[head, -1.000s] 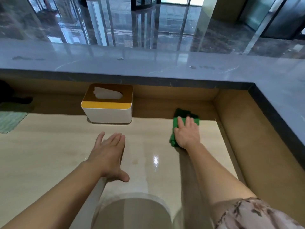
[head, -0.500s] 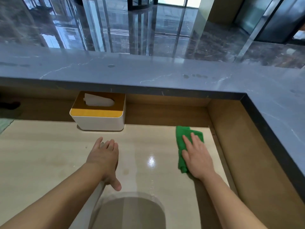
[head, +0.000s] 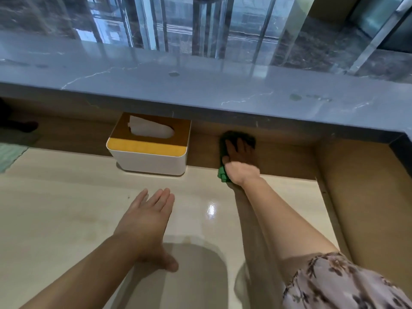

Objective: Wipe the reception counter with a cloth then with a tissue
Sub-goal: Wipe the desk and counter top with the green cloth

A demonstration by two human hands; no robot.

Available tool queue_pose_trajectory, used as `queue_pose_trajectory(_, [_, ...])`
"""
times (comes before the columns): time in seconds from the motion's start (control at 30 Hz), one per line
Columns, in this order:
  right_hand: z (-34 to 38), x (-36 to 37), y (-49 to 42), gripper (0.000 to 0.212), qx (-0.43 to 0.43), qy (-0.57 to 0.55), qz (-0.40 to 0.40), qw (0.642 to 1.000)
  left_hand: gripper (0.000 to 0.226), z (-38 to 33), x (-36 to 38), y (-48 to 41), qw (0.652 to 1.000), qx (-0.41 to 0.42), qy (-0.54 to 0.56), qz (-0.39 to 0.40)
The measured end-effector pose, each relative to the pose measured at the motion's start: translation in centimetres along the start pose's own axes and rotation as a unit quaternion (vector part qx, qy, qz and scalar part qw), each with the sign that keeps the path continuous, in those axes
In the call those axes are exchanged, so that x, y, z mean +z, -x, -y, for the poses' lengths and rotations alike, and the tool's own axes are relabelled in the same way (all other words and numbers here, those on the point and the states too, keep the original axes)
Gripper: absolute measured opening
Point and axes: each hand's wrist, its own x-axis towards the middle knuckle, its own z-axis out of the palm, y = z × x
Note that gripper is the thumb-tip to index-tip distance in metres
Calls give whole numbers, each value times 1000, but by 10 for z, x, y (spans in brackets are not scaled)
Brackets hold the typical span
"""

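Observation:
My right hand presses flat on a green cloth at the back of the pale wooden desk surface, under the shadow of the grey marble counter top. Most of the cloth is hidden under the hand and in shadow. My left hand rests flat on the desk with its fingers straight, holding nothing. A white tissue box with a yellow wooden lid stands left of the cloth against the back panel, and a white tissue sticks out of its slot.
A brown wooden side wall closes the desk on the right. A pale green mat lies at the far left edge, with a dark object behind it in shadow. Glossy dark floor lies beyond the counter.
My right hand has pushed the green cloth forward from the open desk to the back panel under the counter. My left hand stays flat in about the same place.

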Motion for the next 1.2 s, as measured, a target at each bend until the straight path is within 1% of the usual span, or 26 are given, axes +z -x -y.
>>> queue_pose_trajectory(0.07, [28, 6, -4, 55, -80, 4, 29, 996, 143, 1, 1, 1, 1000, 2, -3, -6])
queue_pose_trajectory(0.1, [38, 7, -5, 56, -105, 3, 41, 994, 143, 0, -1, 1, 1000, 3, -8, -5])
queue_pose_trajectory(0.2, [51, 9, -5, 57, -128, -8, 55, 990, 144, -4, -5, 0, 1000, -2, -18, 3])
queue_pose_trajectory(0.3, [32, 4, 2, 57, -126, -25, 55, 990, 144, -7, -8, 0, 1000, -9, -23, 8])
queue_pose_trajectory(0.37, [2, -4, 10, 57, -95, -24, 49, 994, 144, -8, -9, 1, 1000, -11, -23, 10])
queue_pose_trajectory(0.4, [-19, -8, 13, 57, -63, -19, 43, 997, 145, -9, -9, 2, 1000, -13, -23, 8])
queue_pose_trajectory(0.47, [-74, -19, 23, 56, 23, -7, 36, 999, 145, -9, -9, 3, 1000, -15, -22, 5])
queue_pose_trajectory(0.53, [-126, -31, 38, 56, 117, 3, 46, 992, 146, -10, -10, 4, 1000, -15, -25, 3])
queue_pose_trajectory(0.57, [-141, -37, 47, 57, 138, 17, 61, 988, 147, -9, -9, 4, 999, -15, -31, 0])
queue_pose_trajectory(0.63, [-149, -42, 64, 52, 136, 34, 83, 987, 147, -9, -9, 4, 999, -14, -39, 1])
queue_pose_trajectory(0.7, [-142, -39, 81, 48, 136, 18, 71, 988, 148, -9, -10, 5, 999, -17, -42, 5])
queue_pose_trajectory(0.8, [-141, -28, 115, 53, 153, -32, 27, 987, 148, -8, -13, 6, 999, -22, -34, 16])
queue_pose_trajectory(1.0, [-129, -9, 232, 56, 149, -30, 17, 988, 143, -10, -19, 14, 998, -21, -52, 19])
queue_pose_trajectory(1.07, [-123, -6, 274, 57, 148, -34, 15, 988, 142, -10, -18, 19, 998, -20, -56, 3])
queue_pose_trajectory(1.2, [-119, 5, 333, 57, 162, -32, 25, 986, 133, -13, -14, 33, 995, 5, -66, -73])
